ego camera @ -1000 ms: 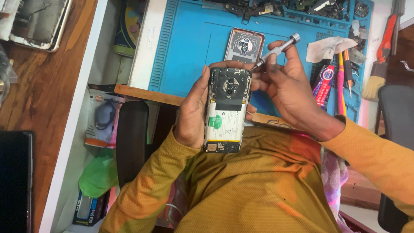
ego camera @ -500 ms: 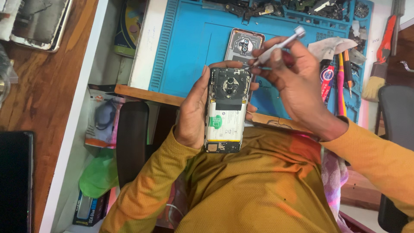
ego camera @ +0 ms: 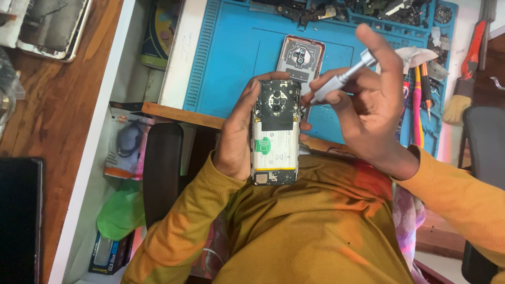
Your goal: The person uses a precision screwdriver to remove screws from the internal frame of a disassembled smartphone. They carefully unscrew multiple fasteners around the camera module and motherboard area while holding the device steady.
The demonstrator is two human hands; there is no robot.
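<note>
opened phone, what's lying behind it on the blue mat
Behind the opened phone its removed back cover lies on the blue mat. The phone and the left hand hide the cover's lower end.

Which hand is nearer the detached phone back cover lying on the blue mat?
Right. The right hand, holding a silver screwdriver, hovers just beside the back cover; the left hand grips the opened phone lower down.
</note>
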